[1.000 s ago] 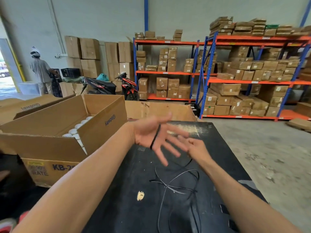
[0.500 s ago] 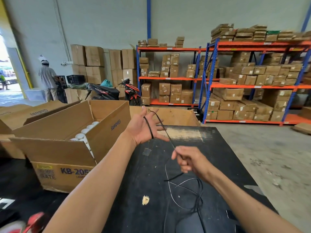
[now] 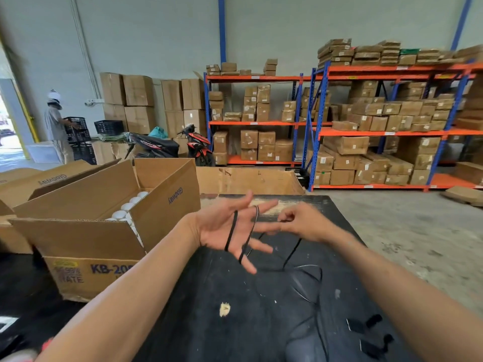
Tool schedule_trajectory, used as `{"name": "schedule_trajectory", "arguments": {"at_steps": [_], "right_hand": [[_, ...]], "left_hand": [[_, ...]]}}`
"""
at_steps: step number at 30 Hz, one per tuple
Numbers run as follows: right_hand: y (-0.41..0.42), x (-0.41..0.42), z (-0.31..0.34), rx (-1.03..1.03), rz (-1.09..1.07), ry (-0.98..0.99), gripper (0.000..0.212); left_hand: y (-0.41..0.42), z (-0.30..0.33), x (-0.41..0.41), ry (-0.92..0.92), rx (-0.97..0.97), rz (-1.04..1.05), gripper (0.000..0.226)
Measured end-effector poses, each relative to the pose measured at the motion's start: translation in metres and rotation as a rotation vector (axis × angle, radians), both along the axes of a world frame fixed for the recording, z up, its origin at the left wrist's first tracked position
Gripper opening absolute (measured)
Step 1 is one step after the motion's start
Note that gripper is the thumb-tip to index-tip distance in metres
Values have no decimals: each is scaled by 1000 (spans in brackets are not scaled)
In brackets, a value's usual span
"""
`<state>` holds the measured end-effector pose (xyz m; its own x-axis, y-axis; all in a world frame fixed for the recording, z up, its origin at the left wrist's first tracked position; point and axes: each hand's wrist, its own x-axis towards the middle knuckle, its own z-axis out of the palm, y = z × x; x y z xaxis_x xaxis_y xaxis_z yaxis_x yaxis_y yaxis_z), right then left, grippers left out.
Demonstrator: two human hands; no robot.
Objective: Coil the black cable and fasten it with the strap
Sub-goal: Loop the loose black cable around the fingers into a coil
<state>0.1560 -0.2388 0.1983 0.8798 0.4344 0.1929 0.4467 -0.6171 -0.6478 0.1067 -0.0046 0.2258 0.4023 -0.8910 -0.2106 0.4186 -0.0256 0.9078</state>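
Observation:
A thin black cable [image 3: 231, 232] runs in two loops across the palm and fingers of my left hand [image 3: 222, 228], which is held flat with spread fingers above the black table [image 3: 209, 322]. My right hand [image 3: 304, 223] pinches the cable close to the left fingertips. From there the cable drops to the table and lies in loose curves at the cable's slack [image 3: 305, 286]. Small black strap pieces [image 3: 366, 333] lie on the table near my right forearm. The cable's far end is hard to make out against the dark top.
An open cardboard box [image 3: 86, 231] with white round items stands left of the table. A flat carton [image 3: 248, 180] sits behind the table. A pale scrap [image 3: 224, 309] lies on the tabletop. Shelving with boxes [image 3: 366, 121], a scooter [image 3: 167, 145] and a person [image 3: 56, 126] stand far back.
My right hand has risen from the table to the left fingertips, and a second turn of cable now lies across my left hand. The left hand's fingers have spread wider.

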Motion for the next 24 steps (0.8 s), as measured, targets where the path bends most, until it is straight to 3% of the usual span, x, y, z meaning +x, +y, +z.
{"name": "schedule_trajectory", "arguments": {"at_steps": [4,9,14,18,21,24], "right_hand": [[-2,9,49,-221,47,-183,43],[5,-4,67,-114,26,-301,37],[21,-51,20,272,128,4,26],[41,-75,-40,441,229,274,28],[49,-73,-65,452,204,367,35],[44,-59,-67,364,57,339,57]], "left_hand": [[3,-23,0,-4,317,95,67],[20,-28,10,48,142,521,63],[31,-13,24,-8,-212,698,65],[26,17,22,-68,-436,739,61],[17,33,12,-103,-456,653,60],[18,36,3,-142,-386,491,61]]}}
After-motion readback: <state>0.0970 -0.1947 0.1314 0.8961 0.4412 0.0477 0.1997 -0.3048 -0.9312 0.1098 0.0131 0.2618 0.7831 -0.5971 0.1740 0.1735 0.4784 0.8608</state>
